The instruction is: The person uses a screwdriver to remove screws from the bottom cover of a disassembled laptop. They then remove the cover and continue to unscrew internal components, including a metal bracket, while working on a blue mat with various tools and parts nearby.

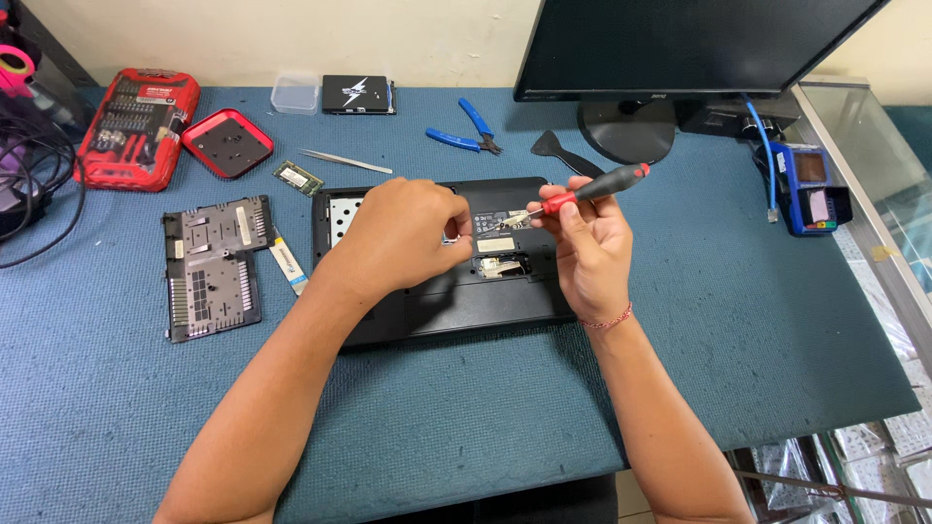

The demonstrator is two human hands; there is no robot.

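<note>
While the right hand (590, 254) has its grip clamped on a screwdriver (594, 188), left hand (403, 235) curled on the laptop (456, 301), grip unclear.

Dark monitor screen (680, 44) sits switched off at the back right; a black square package (358, 94) lies back center, beside a red bit-set case (136, 126) far left.

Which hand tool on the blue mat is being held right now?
The red-and-black screwdriver, gripped in the right hand. The blue pliers, tweezers and black pry tool lie untouched.

Left hand (403, 233) hides the screwdriver (594, 187) tip.
</note>
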